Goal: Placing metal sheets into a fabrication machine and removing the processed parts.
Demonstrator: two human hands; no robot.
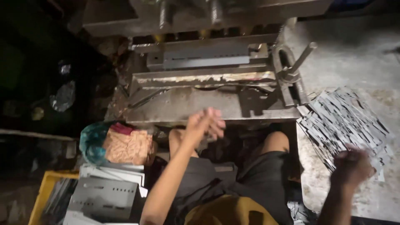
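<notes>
Seated at a heavy grey steel bench press (208,83), knees tucked under its bed. Between strokes, by the look of it: a feeding step, with fresh stock being fetched rather than pressed.

Right hand (352,166) down on the near edge of a fanned heap of thin grey sheet-metal strips (346,121), lying on the stained concrete table (362,54) to the right of the press. Fingers curled over the strips, though blur hides whether any strip is actually pinched; grip there impossible to tell.

Left hand (205,123) raised in front of the press bed, blurred, fingers loosely together and apparently empty, touching nothing clearly.

Next move, judged from this: one strip separated from the heap, carried left, and laid square on the bed under the perforated steel die plate (200,56); calls for a clean single pick from a slippery, overlapping pile, and fingers kept out from beneath the tooling.

No labels, signs or printed packages legible anywhere. At lower left, a stack of punched light-grey metal plates (104,193) beside a yellow plastic crate (41,193); above these, an orange patterned cloth (127,146) bundled against a teal plastic bag (91,141). Far left too dark to read.
</notes>
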